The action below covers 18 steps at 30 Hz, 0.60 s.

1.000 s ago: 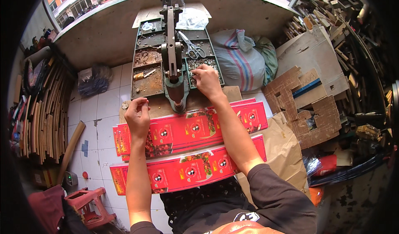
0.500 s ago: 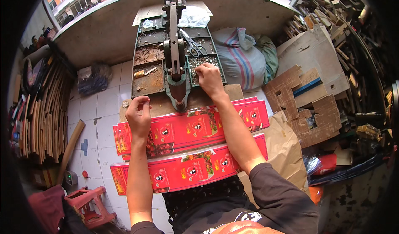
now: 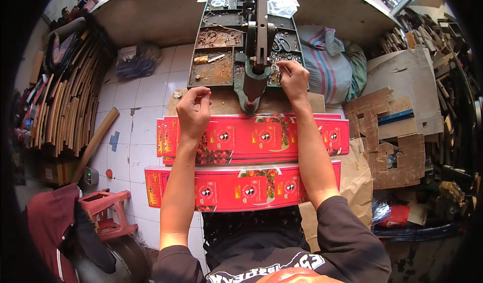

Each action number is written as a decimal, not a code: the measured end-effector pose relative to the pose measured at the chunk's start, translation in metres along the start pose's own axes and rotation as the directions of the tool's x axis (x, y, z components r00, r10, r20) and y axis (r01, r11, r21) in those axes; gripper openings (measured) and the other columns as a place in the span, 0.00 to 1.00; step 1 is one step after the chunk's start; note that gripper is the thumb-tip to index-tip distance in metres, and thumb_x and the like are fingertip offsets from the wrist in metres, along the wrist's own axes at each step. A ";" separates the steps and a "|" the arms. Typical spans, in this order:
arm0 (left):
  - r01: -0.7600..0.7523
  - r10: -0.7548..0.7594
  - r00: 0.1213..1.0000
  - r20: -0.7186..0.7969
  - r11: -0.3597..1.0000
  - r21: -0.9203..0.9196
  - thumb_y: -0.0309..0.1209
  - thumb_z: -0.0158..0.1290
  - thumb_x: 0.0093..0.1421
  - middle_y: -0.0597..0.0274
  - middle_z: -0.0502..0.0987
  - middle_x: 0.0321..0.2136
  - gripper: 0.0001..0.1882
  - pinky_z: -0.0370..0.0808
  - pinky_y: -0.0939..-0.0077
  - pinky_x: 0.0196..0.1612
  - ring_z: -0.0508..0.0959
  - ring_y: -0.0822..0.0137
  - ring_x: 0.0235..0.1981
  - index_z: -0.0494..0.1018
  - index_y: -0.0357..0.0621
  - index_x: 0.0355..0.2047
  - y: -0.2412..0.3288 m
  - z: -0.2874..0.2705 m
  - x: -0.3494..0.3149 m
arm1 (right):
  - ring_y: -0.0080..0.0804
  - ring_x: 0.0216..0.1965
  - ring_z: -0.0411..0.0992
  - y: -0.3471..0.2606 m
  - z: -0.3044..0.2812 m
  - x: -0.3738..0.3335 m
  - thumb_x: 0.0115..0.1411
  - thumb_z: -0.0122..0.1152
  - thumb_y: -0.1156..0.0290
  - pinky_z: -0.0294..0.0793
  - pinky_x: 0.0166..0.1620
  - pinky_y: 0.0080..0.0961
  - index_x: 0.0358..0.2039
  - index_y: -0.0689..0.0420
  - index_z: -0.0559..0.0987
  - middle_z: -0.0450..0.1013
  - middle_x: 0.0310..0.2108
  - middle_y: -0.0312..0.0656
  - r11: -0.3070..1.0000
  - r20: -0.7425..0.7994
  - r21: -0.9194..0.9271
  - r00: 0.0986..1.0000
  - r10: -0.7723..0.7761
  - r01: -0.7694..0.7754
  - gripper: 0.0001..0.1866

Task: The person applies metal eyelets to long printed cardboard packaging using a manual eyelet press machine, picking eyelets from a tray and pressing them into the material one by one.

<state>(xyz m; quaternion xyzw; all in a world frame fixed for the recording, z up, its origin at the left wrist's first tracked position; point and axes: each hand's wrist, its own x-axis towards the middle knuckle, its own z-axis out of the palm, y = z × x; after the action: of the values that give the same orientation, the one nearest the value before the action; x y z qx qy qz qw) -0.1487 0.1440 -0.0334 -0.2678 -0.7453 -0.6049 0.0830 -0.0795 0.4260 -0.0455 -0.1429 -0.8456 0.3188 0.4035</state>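
My left hand [image 3: 195,111] hovers above the far left part of the red printed sheets [image 3: 241,139], its thumb and fingers pinched together. Whatever it pinches, if anything, is too small to make out. To the right of a dark metal hand press [image 3: 257,84], my right hand [image 3: 293,79] is at the small-parts tray [image 3: 211,77]. Its fingertips are pinched beside tiny metal rings in a right compartment, and I cannot tell what lies between them. A second row of red printed sheets [image 3: 236,187] lies nearer to me, under both forearms.
Scissors [image 3: 280,42] lie in the tray's right side. Beyond are a striped sack [image 3: 324,67] and cut boards [image 3: 390,127]. Stacked panels [image 3: 70,92] stand at left, near a red plastic stool [image 3: 108,210]. Brown paper [image 3: 357,177] lies right of the sheets.
The whole view has swung, so the press, tray and sheets appear farther right and higher. Both hands stay pinched, in nearly the same places relative to the press.
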 end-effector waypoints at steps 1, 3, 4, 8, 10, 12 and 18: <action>0.006 -0.006 1.000 0.000 1.000 -0.005 0.19 0.53 0.59 0.58 0.80 0.27 0.04 0.76 0.77 0.31 0.80 0.70 0.25 0.77 0.35 0.35 -0.001 0.000 0.000 | 0.42 0.34 0.79 0.000 0.000 0.000 0.55 0.61 0.79 0.76 0.41 0.32 0.34 0.59 0.85 0.79 0.32 0.48 1.000 -0.005 0.012 1.000 0.012 -0.012 0.07; 0.012 -0.012 1.000 0.002 1.000 -0.004 0.19 0.53 0.59 0.58 0.80 0.27 0.04 0.76 0.77 0.31 0.80 0.70 0.25 0.77 0.35 0.35 -0.002 0.000 -0.001 | 0.42 0.33 0.79 0.001 0.002 0.000 0.56 0.60 0.79 0.76 0.40 0.32 0.34 0.59 0.85 0.79 0.32 0.48 0.999 -0.010 0.021 1.000 0.028 -0.028 0.07; 0.015 -0.015 1.000 0.002 1.000 -0.004 0.19 0.53 0.59 0.58 0.80 0.27 0.05 0.76 0.77 0.31 0.80 0.70 0.25 0.77 0.35 0.35 -0.003 0.000 -0.001 | 0.40 0.33 0.79 0.003 0.003 0.000 0.56 0.61 0.79 0.76 0.39 0.30 0.34 0.59 0.85 0.79 0.32 0.48 0.999 -0.004 0.011 1.000 0.031 -0.031 0.07; 0.017 -0.017 0.999 0.034 1.000 0.013 0.20 0.54 0.61 0.60 0.80 0.29 0.04 0.78 0.80 0.32 0.81 0.72 0.27 0.77 0.35 0.36 -0.005 0.000 -0.002 | 0.37 0.34 0.79 0.002 0.000 -0.002 0.57 0.61 0.79 0.76 0.39 0.28 0.35 0.59 0.85 0.80 0.33 0.47 0.999 0.012 -0.014 0.999 0.040 -0.040 0.07; -0.012 0.011 1.000 0.027 1.000 0.009 0.19 0.53 0.60 0.59 0.80 0.28 0.05 0.78 0.79 0.32 0.81 0.71 0.27 0.77 0.34 0.36 0.001 0.001 0.002 | 0.38 0.35 0.79 0.002 -0.002 0.003 0.56 0.60 0.80 0.75 0.40 0.28 0.35 0.60 0.84 0.80 0.33 0.47 1.000 -0.015 -0.018 1.000 -0.011 0.011 0.08; -0.031 0.030 0.999 0.034 0.999 0.024 0.18 0.53 0.59 0.57 0.81 0.29 0.06 0.78 0.78 0.32 0.82 0.69 0.27 0.77 0.34 0.36 0.002 0.002 0.002 | 0.38 0.35 0.79 0.000 -0.006 0.003 0.56 0.60 0.81 0.75 0.41 0.29 0.35 0.60 0.84 0.80 0.33 0.47 1.000 -0.011 -0.011 1.000 0.003 -0.003 0.08; -0.055 0.055 0.998 0.003 0.997 0.048 0.18 0.53 0.59 0.56 0.81 0.28 0.05 0.78 0.77 0.31 0.82 0.68 0.26 0.77 0.34 0.34 -0.005 -0.002 0.000 | 0.44 0.35 0.78 -0.011 -0.004 0.001 0.57 0.57 0.81 0.75 0.41 0.33 0.35 0.61 0.83 0.78 0.32 0.49 1.000 0.010 -0.010 1.000 0.028 -0.027 0.09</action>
<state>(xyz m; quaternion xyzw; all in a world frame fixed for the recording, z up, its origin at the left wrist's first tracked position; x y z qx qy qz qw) -0.1511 0.1416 -0.0371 -0.2866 -0.7520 -0.5842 0.1055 -0.0766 0.4195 -0.0356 -0.1547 -0.8472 0.3211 0.3940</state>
